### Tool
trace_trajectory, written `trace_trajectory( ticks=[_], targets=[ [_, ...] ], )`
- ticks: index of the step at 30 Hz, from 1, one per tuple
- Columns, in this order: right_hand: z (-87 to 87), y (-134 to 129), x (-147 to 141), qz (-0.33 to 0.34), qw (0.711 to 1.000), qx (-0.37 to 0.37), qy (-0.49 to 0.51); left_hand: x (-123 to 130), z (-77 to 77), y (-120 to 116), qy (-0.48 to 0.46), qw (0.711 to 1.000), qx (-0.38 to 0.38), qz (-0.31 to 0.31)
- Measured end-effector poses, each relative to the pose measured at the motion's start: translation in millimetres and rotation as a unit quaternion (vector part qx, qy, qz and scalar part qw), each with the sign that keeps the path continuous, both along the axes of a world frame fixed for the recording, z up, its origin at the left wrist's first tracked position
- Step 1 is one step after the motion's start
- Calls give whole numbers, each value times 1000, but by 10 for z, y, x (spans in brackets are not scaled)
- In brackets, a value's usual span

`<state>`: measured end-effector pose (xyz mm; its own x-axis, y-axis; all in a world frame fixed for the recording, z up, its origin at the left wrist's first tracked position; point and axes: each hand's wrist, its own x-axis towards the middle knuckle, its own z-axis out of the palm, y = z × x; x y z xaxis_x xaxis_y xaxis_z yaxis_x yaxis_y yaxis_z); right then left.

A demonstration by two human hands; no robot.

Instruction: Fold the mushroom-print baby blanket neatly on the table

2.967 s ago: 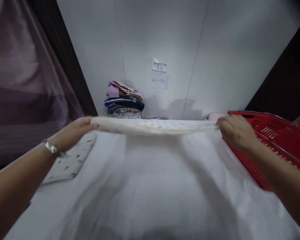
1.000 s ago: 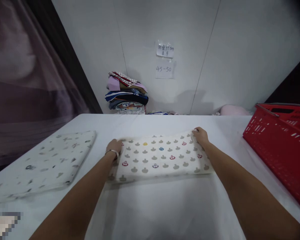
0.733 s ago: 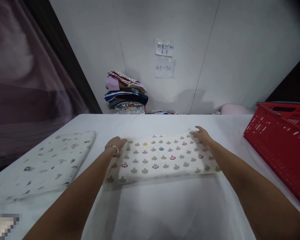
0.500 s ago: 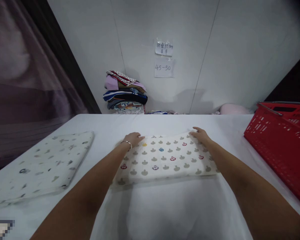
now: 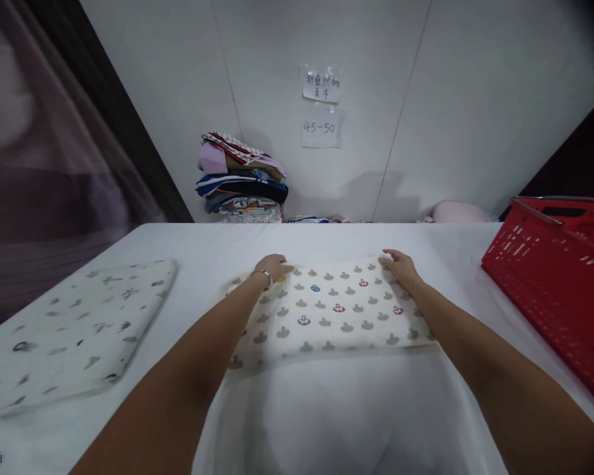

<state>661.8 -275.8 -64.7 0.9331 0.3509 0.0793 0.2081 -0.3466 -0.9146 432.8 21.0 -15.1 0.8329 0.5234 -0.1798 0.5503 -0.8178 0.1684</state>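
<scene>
A folded white cloth (image 5: 331,307) with grey mushroom prints and a few red, blue and purple ones lies flat in front of me. At its far edge, left of the middle, my left hand (image 5: 273,267) rests on the fabric, fingers stretched out. It wears a bracelet and partly covers a yellow print. Over the far right corner, my right hand (image 5: 400,266) touches the cloth with thumb and forefinger apart. Part of the cloth's left side is hidden behind my left forearm.
To the left lies another folded white cloth (image 5: 94,323) with dark leaf-like prints. A red plastic basket (image 5: 549,284) stands on the right of the white-covered table (image 5: 356,422). Behind its far edge, a stack of folded fabrics (image 5: 242,178) sits against the wall.
My left hand has slid a little to the right along the cloth's far edge, partly covering the yellow print. My right hand stays at the corner. The view has shifted slightly.
</scene>
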Motion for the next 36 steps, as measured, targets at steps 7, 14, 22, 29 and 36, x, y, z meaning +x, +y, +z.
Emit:
trace_trajectory(
  ticks=[7, 14, 22, 29, 36],
  targets=[
    [64, 31, -20, 9, 971, -222, -91, -53, -102, -9, -19, 1000, 8, 11],
    [175, -465, -268, 44, 933, -344, -98, -928, 108, -107, -117, 992, 42, -9],
    [62, -1197, -734, 53, 922, -379, -46, -2311, -257, -764, -128, 988, 71, -54],
    [376, -1217, -1129, 35, 946, -303, 105, -2152, -43, -520, -77, 987, 141, -14],
    [114, -1673, -2775, 183, 941, 16, 284, -2374, -29, 9, -164, 944, -1, 286]
  ],
)
